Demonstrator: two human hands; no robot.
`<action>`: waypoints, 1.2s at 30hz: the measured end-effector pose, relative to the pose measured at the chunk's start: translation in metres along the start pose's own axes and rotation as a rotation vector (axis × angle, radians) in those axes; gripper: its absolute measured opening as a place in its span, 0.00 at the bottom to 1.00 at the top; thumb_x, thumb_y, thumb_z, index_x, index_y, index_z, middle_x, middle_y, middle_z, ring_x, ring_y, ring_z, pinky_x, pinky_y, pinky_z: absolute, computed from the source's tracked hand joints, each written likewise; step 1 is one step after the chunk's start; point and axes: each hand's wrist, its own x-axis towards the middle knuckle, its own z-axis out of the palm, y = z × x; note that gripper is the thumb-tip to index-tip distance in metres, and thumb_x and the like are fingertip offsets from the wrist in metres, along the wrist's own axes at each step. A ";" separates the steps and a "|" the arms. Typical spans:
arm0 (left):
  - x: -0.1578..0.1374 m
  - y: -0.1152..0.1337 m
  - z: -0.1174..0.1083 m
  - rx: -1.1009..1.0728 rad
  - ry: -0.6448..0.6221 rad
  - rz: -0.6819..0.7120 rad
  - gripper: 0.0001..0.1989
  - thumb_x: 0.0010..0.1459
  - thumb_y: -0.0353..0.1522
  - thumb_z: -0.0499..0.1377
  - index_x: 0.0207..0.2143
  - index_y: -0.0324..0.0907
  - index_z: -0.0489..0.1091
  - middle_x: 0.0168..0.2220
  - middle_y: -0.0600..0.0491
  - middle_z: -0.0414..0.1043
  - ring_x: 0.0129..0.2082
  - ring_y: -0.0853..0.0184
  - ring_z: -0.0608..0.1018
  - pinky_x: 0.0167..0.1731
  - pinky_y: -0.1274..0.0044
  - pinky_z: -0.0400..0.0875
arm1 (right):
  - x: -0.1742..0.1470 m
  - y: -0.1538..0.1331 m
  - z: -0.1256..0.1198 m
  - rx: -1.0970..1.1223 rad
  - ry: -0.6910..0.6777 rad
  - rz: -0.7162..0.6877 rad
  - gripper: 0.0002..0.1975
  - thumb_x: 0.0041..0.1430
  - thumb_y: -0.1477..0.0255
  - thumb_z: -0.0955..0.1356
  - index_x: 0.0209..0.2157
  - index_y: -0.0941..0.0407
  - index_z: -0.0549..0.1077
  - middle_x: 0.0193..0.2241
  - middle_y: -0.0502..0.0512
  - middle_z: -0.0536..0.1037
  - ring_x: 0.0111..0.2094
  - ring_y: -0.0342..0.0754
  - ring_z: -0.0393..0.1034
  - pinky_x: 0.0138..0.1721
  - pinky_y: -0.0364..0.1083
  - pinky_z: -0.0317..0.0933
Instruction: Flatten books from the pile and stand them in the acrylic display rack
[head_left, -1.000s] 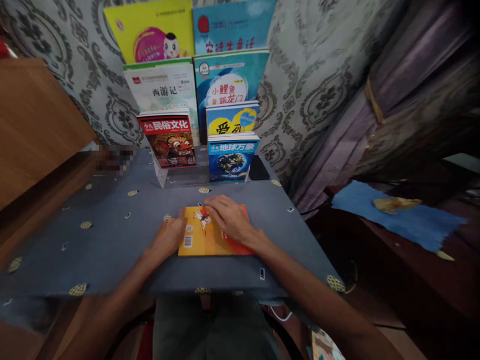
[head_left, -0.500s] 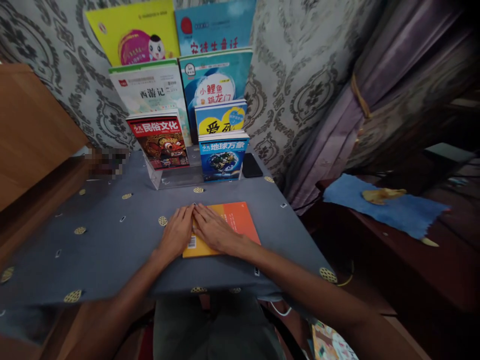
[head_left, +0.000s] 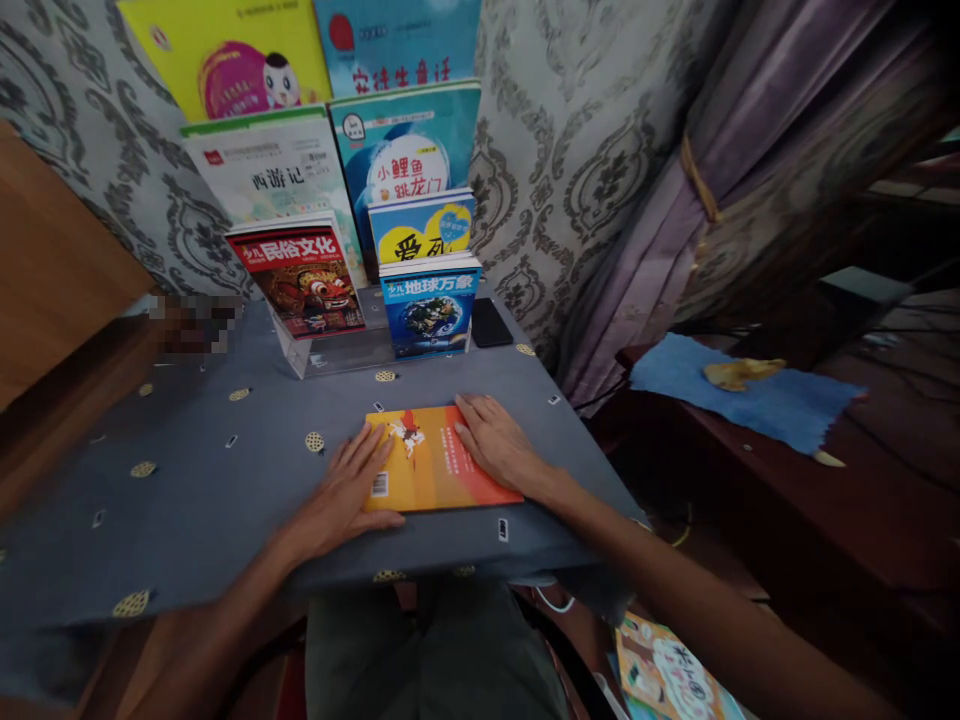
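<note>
Grey cloth with yellow pineapple-like prints covers our worktop (head_left: 225,520), below patterned wallpaper (head_left: 577,130). On it, near the edge closest to us, lies the orange book (head_left: 424,460), flat, barcode side up, with its long axis running left to right across our front. It sits between our two hands, which touch it at opposite ends, so neither is clearly nearer. Our left hand (head_left: 341,495) lies over its left edge, fingers loosely spread on the cover and thumb out by the near left corner. Our right hand (head_left: 499,440) rests over its right end, fingers close together near the far right corner. Neither grip seems to pinch; whether any fingertip reaches under the book we cannot tell.

Beyond the orange book, apart from it, stands a clear stand (head_left: 298,355) with upright books, the red-topped book (head_left: 311,285) and the blue globe book (head_left: 429,318) lowest; it is the nearest obstacle on the far side. Farther off to the book's right and beyond lies a dark phone-like slab (head_left: 491,323); well to its right, a blue cloth (head_left: 667,372).
</note>
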 end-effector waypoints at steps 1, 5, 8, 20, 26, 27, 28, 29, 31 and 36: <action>-0.003 0.002 -0.004 -0.006 -0.042 0.019 0.46 0.62 0.56 0.53 0.73 0.48 0.38 0.74 0.45 0.40 0.73 0.52 0.44 0.68 0.57 0.49 | -0.005 -0.001 0.000 -0.010 0.011 0.016 0.28 0.72 0.66 0.53 0.63 0.66 0.65 0.59 0.70 0.72 0.60 0.60 0.67 0.63 0.60 0.58; 0.005 0.006 -0.017 -0.015 -0.145 0.095 0.40 0.66 0.52 0.49 0.73 0.52 0.35 0.74 0.48 0.40 0.74 0.56 0.43 0.69 0.57 0.47 | -0.029 -0.001 -0.002 -0.033 0.075 0.096 0.28 0.72 0.65 0.53 0.63 0.65 0.65 0.59 0.69 0.72 0.60 0.59 0.66 0.62 0.59 0.58; 0.024 0.000 -0.021 -0.005 -0.153 0.155 0.35 0.69 0.49 0.48 0.72 0.54 0.40 0.73 0.50 0.45 0.73 0.58 0.46 0.68 0.57 0.48 | -0.053 0.001 -0.006 -0.065 0.109 0.166 0.28 0.72 0.64 0.52 0.64 0.63 0.64 0.61 0.69 0.70 0.62 0.59 0.64 0.60 0.59 0.58; 0.090 -0.008 -0.011 0.148 0.119 0.111 0.19 0.70 0.36 0.51 0.61 0.52 0.66 0.58 0.47 0.69 0.57 0.57 0.71 0.54 0.61 0.70 | -0.127 -0.051 -0.006 -0.122 0.230 0.278 0.31 0.70 0.58 0.58 0.66 0.63 0.58 0.59 0.76 0.68 0.55 0.67 0.66 0.49 0.62 0.65; 0.090 -0.007 -0.002 0.079 0.201 0.097 0.19 0.70 0.33 0.49 0.60 0.49 0.67 0.53 0.47 0.72 0.51 0.59 0.74 0.52 0.64 0.72 | -0.126 -0.054 -0.005 -0.064 0.228 0.249 0.32 0.69 0.57 0.59 0.66 0.63 0.58 0.59 0.78 0.68 0.55 0.69 0.66 0.50 0.65 0.65; 0.089 -0.006 0.000 0.075 0.213 0.088 0.19 0.70 0.33 0.49 0.60 0.48 0.67 0.54 0.46 0.71 0.52 0.58 0.74 0.52 0.63 0.72 | -0.126 -0.051 -0.008 -0.052 0.214 0.242 0.31 0.69 0.58 0.59 0.65 0.63 0.60 0.59 0.77 0.68 0.56 0.68 0.66 0.51 0.65 0.65; 0.088 -0.005 0.002 0.067 0.230 0.077 0.19 0.70 0.33 0.48 0.60 0.46 0.67 0.55 0.45 0.70 0.53 0.57 0.73 0.52 0.62 0.72 | -0.125 -0.048 -0.012 -0.038 0.194 0.235 0.30 0.69 0.58 0.59 0.64 0.63 0.61 0.59 0.76 0.68 0.57 0.67 0.65 0.52 0.64 0.65; 0.087 -0.003 0.005 0.055 0.252 0.068 0.19 0.70 0.33 0.47 0.60 0.45 0.67 0.56 0.44 0.69 0.54 0.57 0.73 0.53 0.62 0.72 | -0.123 -0.044 -0.017 -0.022 0.172 0.223 0.29 0.69 0.58 0.59 0.63 0.63 0.63 0.60 0.75 0.68 0.59 0.67 0.64 0.54 0.64 0.64; 0.086 -0.001 0.010 0.019 0.288 0.064 0.19 0.71 0.33 0.46 0.59 0.43 0.67 0.60 0.43 0.67 0.57 0.57 0.72 0.55 0.61 0.70 | -0.112 -0.039 -0.027 0.018 0.129 0.187 0.28 0.70 0.58 0.60 0.62 0.63 0.65 0.63 0.74 0.66 0.64 0.66 0.59 0.59 0.65 0.60; 0.085 0.000 0.020 -0.055 0.321 0.100 0.19 0.71 0.34 0.46 0.59 0.43 0.66 0.61 0.44 0.68 0.60 0.59 0.71 0.60 0.59 0.66 | -0.043 -0.050 -0.036 0.245 -0.010 -0.012 0.29 0.72 0.59 0.56 0.65 0.62 0.62 0.67 0.68 0.61 0.70 0.58 0.50 0.67 0.60 0.53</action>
